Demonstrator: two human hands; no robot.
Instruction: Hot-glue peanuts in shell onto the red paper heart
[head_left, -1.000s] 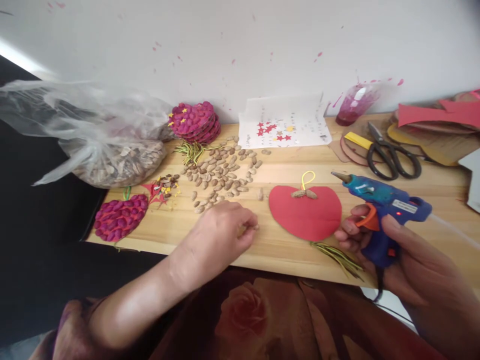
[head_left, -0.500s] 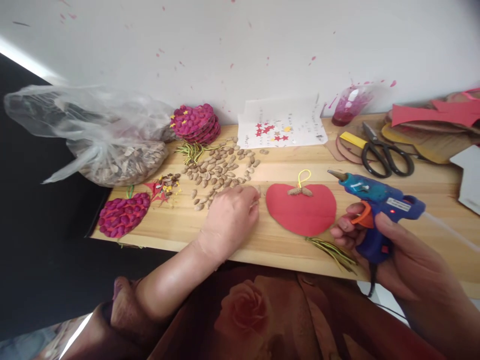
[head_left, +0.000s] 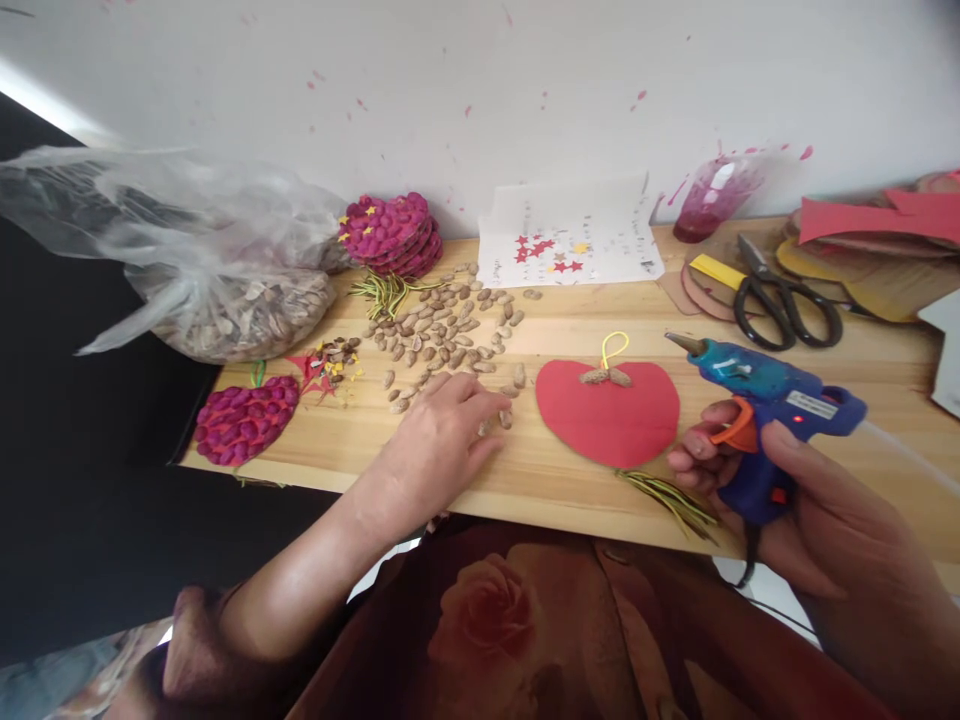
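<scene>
A clear, crinkled plastic bag (head_left: 187, 260) sits at the far left, cut off by the frame edge. Its thin film blurs the pale broken shells inside. Below it lies a lumpy, apple-shaped piece (head_left: 244, 420) covered in purple-red shells, with part of its lower edge hanging past the table (head_left: 540, 480), which is light, grained wood. Against the wall is a stack of similar purple pieces (head_left: 390, 235), and only the top one shows fully.

A loose scatter of small tan oval shells (head_left: 442, 330) spreads toward the left hand (head_left: 442, 435). The hand rests palm down at the near edge of the scatter, fingers close together and slightly bent. The fingertips touch a couple of shells, and it cannot be told whether any is pinched beneath them.

Just to the right lies a flat, smooth red apple shape (head_left: 607, 410). It has a yellow loop (head_left: 615, 347) and two shells at its top, and thin green-yellow strands (head_left: 667, 500) trail from its lower edge.

The right hand (head_left: 817, 510) is closed around the handle of a blue plastic glue gun (head_left: 765, 400), one finger on the orange trigger. The gun is held above the table beside the red shape, its metal tip pointing left. Its cord drops out of sight below the table edge.

Behind it lie black-handled scissors (head_left: 787, 300) on card scraps. These are cut off at the right.
</scene>
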